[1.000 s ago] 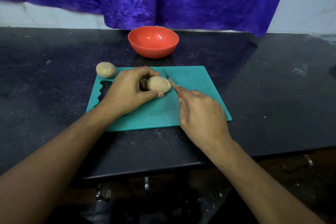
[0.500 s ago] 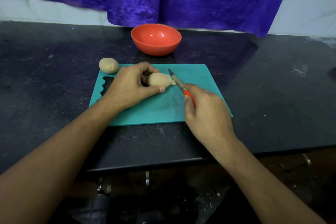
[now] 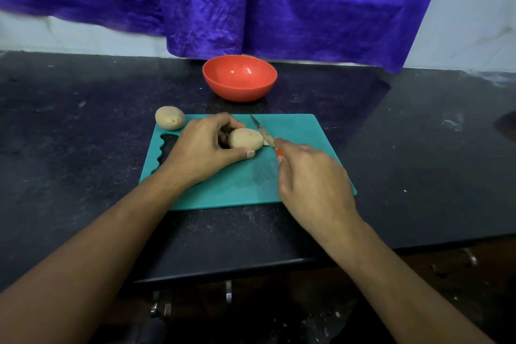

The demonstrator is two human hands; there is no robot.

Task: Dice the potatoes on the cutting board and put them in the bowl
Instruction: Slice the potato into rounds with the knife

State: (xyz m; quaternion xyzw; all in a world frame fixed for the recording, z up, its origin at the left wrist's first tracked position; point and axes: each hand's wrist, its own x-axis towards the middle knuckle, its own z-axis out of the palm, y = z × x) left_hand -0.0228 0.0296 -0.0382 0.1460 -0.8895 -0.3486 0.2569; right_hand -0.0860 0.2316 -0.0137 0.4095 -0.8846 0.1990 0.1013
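Note:
A teal cutting board (image 3: 296,131) lies on the black counter. My left hand (image 3: 201,145) grips a tan potato (image 3: 244,138) on the board, fingers curled over its far side and thumb along its near side. My right hand (image 3: 312,184) holds a small knife (image 3: 262,132) with an orange handle; the blade rests against the potato's right end, where a small cut piece (image 3: 266,143) shows. A second whole potato (image 3: 169,117) sits at the board's far left corner. The orange bowl (image 3: 239,77) stands empty behind the board.
A purple cloth (image 3: 251,3) hangs against the pale wall behind the counter. The black counter's (image 3: 418,148) front edge runs close below the board. Cabinet handles (image 3: 229,292) show under it.
The knife drew back to the right after slicing the potato's right end, then returned against the potato. My left hand kept its hold. The camera view tilted up slightly.

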